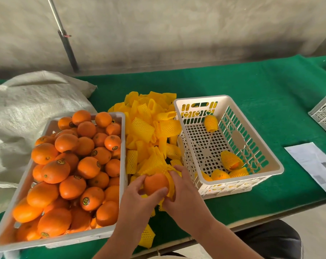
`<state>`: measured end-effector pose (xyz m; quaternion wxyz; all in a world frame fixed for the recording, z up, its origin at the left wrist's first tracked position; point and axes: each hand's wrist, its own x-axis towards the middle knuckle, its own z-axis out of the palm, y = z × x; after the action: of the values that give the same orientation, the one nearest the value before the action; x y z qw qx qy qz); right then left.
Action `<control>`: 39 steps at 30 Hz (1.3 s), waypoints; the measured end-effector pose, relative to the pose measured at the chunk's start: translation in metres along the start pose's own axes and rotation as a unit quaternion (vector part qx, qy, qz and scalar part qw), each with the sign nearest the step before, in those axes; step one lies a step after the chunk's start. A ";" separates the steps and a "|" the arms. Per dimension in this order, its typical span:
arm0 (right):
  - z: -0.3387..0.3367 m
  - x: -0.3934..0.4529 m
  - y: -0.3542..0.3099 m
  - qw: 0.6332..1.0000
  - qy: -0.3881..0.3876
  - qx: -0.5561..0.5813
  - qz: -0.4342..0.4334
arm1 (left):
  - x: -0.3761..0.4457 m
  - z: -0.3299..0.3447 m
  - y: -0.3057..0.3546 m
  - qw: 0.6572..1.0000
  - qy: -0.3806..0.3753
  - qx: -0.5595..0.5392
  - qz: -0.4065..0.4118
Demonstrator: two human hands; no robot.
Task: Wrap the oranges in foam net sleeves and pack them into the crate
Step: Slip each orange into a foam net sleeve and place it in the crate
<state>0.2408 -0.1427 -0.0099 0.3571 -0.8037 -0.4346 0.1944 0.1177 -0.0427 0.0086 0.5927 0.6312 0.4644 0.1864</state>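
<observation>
Orange [155, 183] between both hands, left [139, 195] gripping it, right [179, 186] pinching its yellow sleeve [170, 184].

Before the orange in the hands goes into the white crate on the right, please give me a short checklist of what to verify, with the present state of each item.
1. Left hand holds the orange: ok.
2. Right hand grips the foam net sleeve: ok.
3. Sleeve covers the orange fully: not ok, most of its skin is still bare.
4. White crate has free floor space: ok, only a few wrapped oranges lie in it.
5. Spare sleeves are at hand: ok.
6. Sleeve is untorn: cannot tell.
</observation>
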 end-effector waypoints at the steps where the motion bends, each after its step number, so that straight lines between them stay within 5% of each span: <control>1: -0.002 0.001 -0.002 1.000 0.008 -0.005 -0.006 | 0.000 0.001 -0.004 0.996 0.015 0.075 0.049; 5: -0.005 -0.002 -0.009 0.997 0.035 -0.014 -0.070 | 0.003 0.002 -0.010 0.978 0.034 0.150 0.138; 18: 0.009 -0.020 -0.021 0.989 0.013 -0.019 -0.149 | 0.013 -0.005 -0.013 0.966 0.129 0.123 0.190; 23: -0.005 -0.020 -0.022 0.976 0.132 0.137 -0.108 | 0.016 -0.015 -0.012 0.957 0.124 0.108 0.241; 25: -0.013 -0.008 -0.030 0.954 0.131 0.265 0.047 | 0.014 -0.016 -0.006 0.944 0.118 0.119 0.285; 27: -0.022 0.010 -0.034 0.884 0.003 0.415 0.215 | 0.012 -0.014 0.000 0.930 0.101 0.143 0.323; 29: -0.028 0.019 -0.036 0.782 -0.127 0.556 0.249 | 0.011 -0.010 0.003 0.922 0.077 0.167 0.341; 31: -0.028 0.021 -0.039 0.734 -0.180 0.619 0.215 | 0.012 -0.006 0.003 0.915 0.067 0.189 0.350; 35: -0.022 0.026 -0.045 0.725 -0.160 0.635 0.212 | 0.020 -0.004 0.004 0.910 0.081 0.232 0.333; 39: -0.020 0.031 -0.040 0.718 -0.135 0.646 0.222 | 0.026 -0.004 0.009 0.870 0.106 0.321 0.358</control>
<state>0.2478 -0.1100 0.0331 0.6739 -0.4160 -0.0562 0.6080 0.1308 -0.0186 0.0099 0.1971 0.8860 0.3009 0.2924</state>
